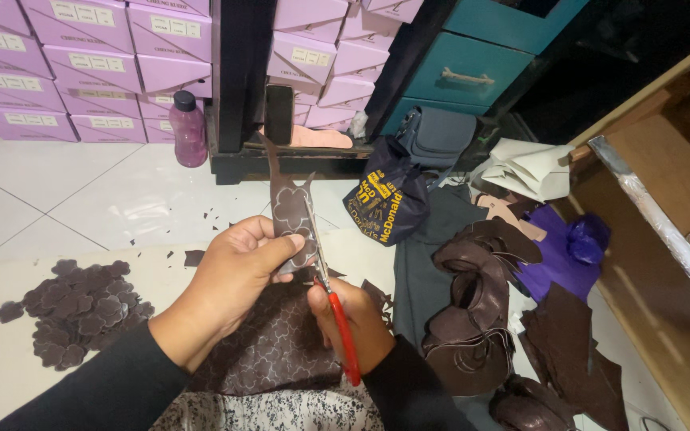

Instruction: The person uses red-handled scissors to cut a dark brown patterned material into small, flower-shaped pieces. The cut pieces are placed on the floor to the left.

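White tiled floor, lilac boxes stacked behind. Left hand pinches brown strip; right hand grips red scissors.

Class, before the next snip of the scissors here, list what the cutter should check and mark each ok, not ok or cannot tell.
1. Left hand grips the brown strip firmly: ok.
2. Left fingertips away from the blades: cannot tell, they sit close.
3. Right hand holds the red-handled scissors: ok.
4. Blades on the traced flower outline: cannot tell.
5. Pile of cut flower pieces lies away from the cutting: ok.
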